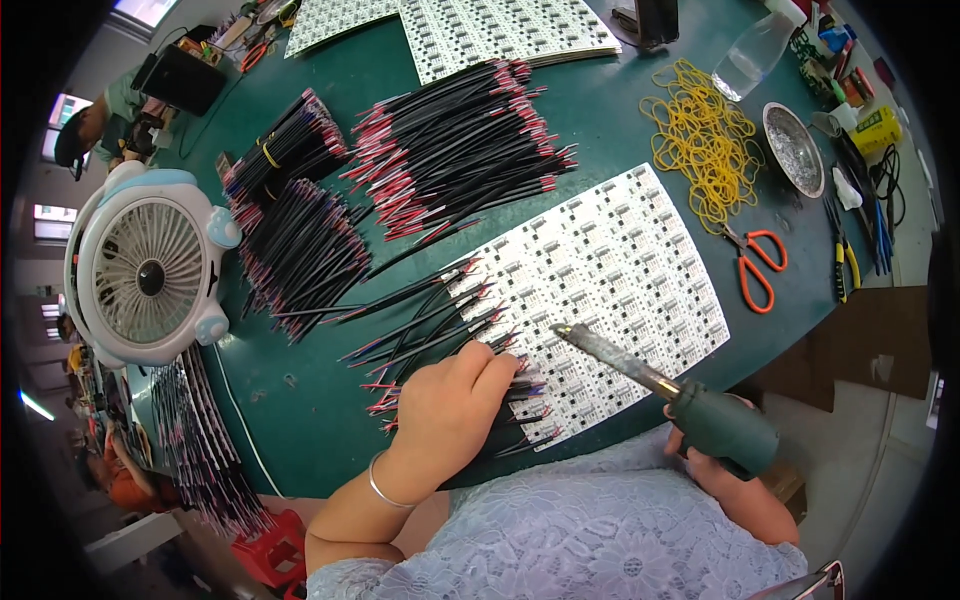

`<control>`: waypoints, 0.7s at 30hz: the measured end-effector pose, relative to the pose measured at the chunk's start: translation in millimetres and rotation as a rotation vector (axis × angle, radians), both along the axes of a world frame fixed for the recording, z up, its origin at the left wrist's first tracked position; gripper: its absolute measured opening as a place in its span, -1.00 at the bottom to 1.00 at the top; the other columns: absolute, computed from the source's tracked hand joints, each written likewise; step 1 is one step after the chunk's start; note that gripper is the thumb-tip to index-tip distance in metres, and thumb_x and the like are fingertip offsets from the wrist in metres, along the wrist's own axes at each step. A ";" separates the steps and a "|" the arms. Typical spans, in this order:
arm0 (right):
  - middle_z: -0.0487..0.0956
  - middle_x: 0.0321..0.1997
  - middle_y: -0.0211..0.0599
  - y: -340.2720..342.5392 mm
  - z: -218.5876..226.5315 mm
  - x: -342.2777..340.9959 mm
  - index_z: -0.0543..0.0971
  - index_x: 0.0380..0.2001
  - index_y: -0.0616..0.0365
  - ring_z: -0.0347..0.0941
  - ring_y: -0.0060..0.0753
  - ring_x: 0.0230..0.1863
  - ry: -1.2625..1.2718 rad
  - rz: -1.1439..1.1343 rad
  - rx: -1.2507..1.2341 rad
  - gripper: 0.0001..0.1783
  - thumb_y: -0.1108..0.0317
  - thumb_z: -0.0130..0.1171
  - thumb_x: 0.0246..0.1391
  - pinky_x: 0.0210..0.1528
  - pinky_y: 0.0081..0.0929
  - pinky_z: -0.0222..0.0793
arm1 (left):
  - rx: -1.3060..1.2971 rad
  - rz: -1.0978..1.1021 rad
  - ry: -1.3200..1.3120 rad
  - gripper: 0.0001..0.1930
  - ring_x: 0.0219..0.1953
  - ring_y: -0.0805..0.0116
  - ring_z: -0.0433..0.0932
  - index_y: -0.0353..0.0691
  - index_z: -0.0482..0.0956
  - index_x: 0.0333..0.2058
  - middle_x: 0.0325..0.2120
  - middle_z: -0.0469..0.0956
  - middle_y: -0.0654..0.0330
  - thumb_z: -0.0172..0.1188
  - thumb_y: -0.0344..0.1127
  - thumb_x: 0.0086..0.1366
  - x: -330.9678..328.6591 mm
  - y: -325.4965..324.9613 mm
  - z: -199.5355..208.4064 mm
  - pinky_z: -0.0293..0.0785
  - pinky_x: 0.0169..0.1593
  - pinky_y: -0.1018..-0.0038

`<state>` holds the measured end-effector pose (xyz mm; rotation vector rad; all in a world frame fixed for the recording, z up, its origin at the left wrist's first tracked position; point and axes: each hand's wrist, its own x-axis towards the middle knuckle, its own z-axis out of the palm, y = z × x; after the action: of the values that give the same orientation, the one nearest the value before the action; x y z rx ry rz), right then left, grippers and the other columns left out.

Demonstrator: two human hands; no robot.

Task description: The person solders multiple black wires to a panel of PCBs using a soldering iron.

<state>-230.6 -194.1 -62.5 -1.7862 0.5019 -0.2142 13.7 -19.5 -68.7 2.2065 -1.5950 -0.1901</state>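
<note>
A white circuit board panel (630, 270) with rows of small parts lies in front of me on the green table. Black cables (400, 330) with red and blue wire ends reach onto its left edge. There my left hand (450, 405) is closed in a pinch over the cable ends, apparently on one black cable; the fingertips are partly hidden. My right hand (708, 470) grips the dark green handle of a soldering iron (725, 430). The iron's tip hangs over the middle of the panel; whether it touches cannot be told.
Piles of black cables (450, 140) and a tied bundle (285, 145) lie beyond the panel. A white fan (150, 275) stands left. Yellow rubber bands (700, 140), a metal bowl (793, 150), orange-handled scissors (755, 265) and a clear bottle (757, 55) are at right. More panels (510, 35) lie behind.
</note>
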 end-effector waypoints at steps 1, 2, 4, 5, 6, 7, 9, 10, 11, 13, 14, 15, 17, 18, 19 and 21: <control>0.55 -0.41 -0.30 1.5 -1.7 -0.3 0.50 -0.21 0.27 0.50 -0.51 -0.51 0.024 -0.004 0.008 -0.72 0.33 0.11 0.03 -0.41 -0.51 0.42 | 0.014 -0.006 -0.027 -0.64 -0.57 0.24 0.45 -0.15 0.52 -0.32 -0.47 0.42 0.22 0.24 -0.54 -0.22 -0.4 0.6 -1.3 0.35 -0.52 0.39; 0.56 -0.40 -0.30 2.7 -3.8 -0.6 0.52 -0.24 0.25 0.51 -0.49 -0.51 0.048 -0.008 0.018 -0.75 0.35 0.11 0.02 -0.40 -0.49 0.42 | 0.028 -0.012 -0.055 -0.64 -0.57 0.27 0.44 -0.15 0.55 -0.33 -0.47 0.42 0.23 0.24 -0.54 -0.23 -0.9 0.8 -2.3 0.35 -0.53 0.42; 0.54 -0.43 -0.29 2.2 -11.6 1.9 0.51 -0.25 0.26 0.48 -0.51 -0.56 -0.006 0.016 -0.053 -0.72 0.26 0.10 0.06 -0.46 -0.54 0.40 | -0.011 -0.023 -0.026 -0.63 -0.58 0.28 0.44 -0.14 0.57 -0.32 -0.47 0.42 0.25 0.26 -0.53 -0.24 -0.5 0.6 -6.4 0.35 -0.54 0.43; 0.53 -0.45 -0.28 2.2 -14.3 3.6 0.50 -0.26 0.27 0.45 -0.53 -0.61 -0.062 0.042 -0.122 -0.67 0.17 0.09 0.10 -0.51 -0.58 0.37 | -0.048 -0.031 0.000 -0.62 -0.58 0.30 0.44 -0.13 0.58 -0.31 -0.48 0.42 0.26 0.27 -0.52 -0.24 0.1 0.9 -8.8 0.35 -0.54 0.44; 0.53 -0.45 -0.28 3.4 -13.8 5.1 0.50 -0.26 0.27 0.45 -0.53 -0.61 -0.060 0.042 -0.120 -0.67 0.17 0.09 0.10 -0.51 -0.58 0.37 | -0.046 -0.031 0.002 -0.62 -0.58 0.30 0.44 -0.13 0.58 -0.31 -0.48 0.42 0.26 0.27 -0.52 -0.24 0.5 0.9 -10.9 0.35 -0.54 0.44; 0.52 -0.46 -0.29 5.1 -12.5 7.0 0.50 -0.27 0.27 0.45 -0.54 -0.61 -0.042 0.054 -0.172 -0.70 0.22 0.08 0.10 -0.52 -0.58 0.37 | -0.062 -0.033 -0.001 -0.61 -0.59 0.30 0.43 -0.13 0.58 -0.30 -0.48 0.42 0.26 0.28 -0.51 -0.24 0.7 0.8 -13.0 0.35 -0.54 0.44; 0.52 -0.47 -0.30 6.2 -13.9 7.1 0.50 -0.28 0.28 0.45 -0.54 -0.62 -0.023 0.065 -0.223 -0.74 0.27 0.07 0.09 -0.53 -0.58 0.37 | -0.078 -0.037 -0.002 -0.60 -0.59 0.31 0.43 -0.12 0.59 -0.29 -0.48 0.42 0.27 0.29 -0.50 -0.24 1.1 0.6 -14.4 0.35 -0.54 0.45; 0.50 -0.49 -0.32 6.5 -18.2 4.2 0.50 -0.28 0.28 0.45 -0.55 -0.61 -0.007 0.075 -0.215 -0.76 0.31 0.06 0.09 -0.53 -0.58 0.38 | -0.063 -0.032 -0.006 -0.61 -0.59 0.31 0.43 -0.13 0.59 -0.30 -0.49 0.42 0.27 0.29 -0.49 -0.24 1.1 0.8 -14.4 0.35 -0.54 0.45; 0.49 -0.50 -0.33 6.7 -21.4 1.1 0.50 -0.29 0.28 0.45 -0.55 -0.61 0.010 0.084 -0.208 -0.79 0.35 0.05 0.08 -0.52 -0.58 0.39 | -0.049 -0.030 -0.009 -0.61 -0.59 0.31 0.43 -0.13 0.59 -0.30 -0.49 0.42 0.28 0.30 -0.49 -0.24 0.9 0.5 -14.1 0.35 -0.53 0.45; 0.49 -0.51 -0.34 7.3 -26.1 -4.3 0.50 -0.29 0.28 0.45 -0.55 -0.62 0.003 0.085 -0.259 -0.79 0.35 0.05 0.07 -0.52 -0.58 0.39 | -0.045 -0.035 -0.001 -0.61 -0.58 0.31 0.43 -0.13 0.59 -0.30 -0.49 0.42 0.28 0.30 -0.49 -0.24 1.6 -0.4 -13.3 0.35 -0.53 0.45; 0.48 -0.52 -0.34 7.2 -27.7 -5.2 0.50 -0.30 0.28 0.45 -0.55 -0.62 -0.007 0.089 -0.308 -0.80 0.36 0.05 0.07 -0.52 -0.58 0.39 | -0.039 -0.037 0.005 -0.62 -0.58 0.31 0.43 -0.13 0.59 -0.30 -0.49 0.42 0.28 0.30 -0.49 -0.24 2.0 -0.7 -13.4 0.35 -0.53 0.45; 0.48 -0.52 -0.34 6.4 -26.6 -3.2 0.50 -0.30 0.28 0.45 -0.55 -0.62 -0.007 0.089 -0.308 -0.80 0.36 0.05 0.07 -0.52 -0.58 0.39 | -0.039 -0.036 0.005 -0.62 -0.58 0.31 0.43 -0.13 0.59 -0.30 -0.49 0.42 0.28 0.30 -0.49 -0.24 2.0 -1.1 -13.5 0.35 -0.53 0.45; 0.49 -0.49 -0.32 5.3 -22.7 2.6 0.51 -0.28 0.27 0.47 -0.55 -0.61 -0.050 0.104 -0.201 -0.80 0.37 0.06 0.06 -0.52 -0.58 0.39 | -0.057 -0.036 0.010 -0.62 -0.58 0.31 0.43 -0.12 0.59 -0.30 -0.49 0.42 0.28 0.29 -0.48 -0.23 1.9 -1.6 -13.8 0.36 -0.53 0.45; 0.49 -0.49 -0.32 6.6 -22.7 2.5 0.51 -0.28 0.27 0.47 -0.55 -0.61 -0.049 0.104 -0.201 -0.80 0.37 0.06 0.06 -0.52 -0.58 0.39 | -0.057 -0.036 0.010 -0.62 -0.58 0.31 0.43 -0.12 0.59 -0.30 -0.49 0.42 0.28 0.29 -0.48 -0.23 2.5 -1.7 -14.1 0.36 -0.53 0.45; 0.50 -0.47 -0.31 8.4 -22.9 1.7 0.51 -0.26 0.27 0.47 -0.55 -0.60 -0.057 0.078 -0.210 -0.79 0.38 0.06 0.05 -0.52 -0.58 0.40 | -0.057 -0.040 0.017 -0.63 -0.58 0.31 0.43 -0.12 0.59 -0.31 -0.49 0.42 0.28 0.29 -0.48 -0.23 3.4 -1.8 -14.6 0.36 -0.53 0.45; 0.50 -0.44 -0.31 9.1 -23.7 1.2 0.51 -0.25 0.27 0.48 -0.54 -0.59 -0.064 0.052 -0.220 -0.78 0.38 0.06 0.05 -0.51 -0.59 0.40 | -0.058 -0.045 0.023 -0.63 -0.58 0.31 0.43 -0.12 0.59 -0.31 -0.49 0.42 0.28 0.29 -0.48 -0.23 4.1 -1.9 -14.6 0.36 -0.53 0.45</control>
<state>-229.4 -185.0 -86.1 -1.9968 0.3978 -0.2992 17.8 -21.4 -83.4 2.1184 -1.6183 -0.1793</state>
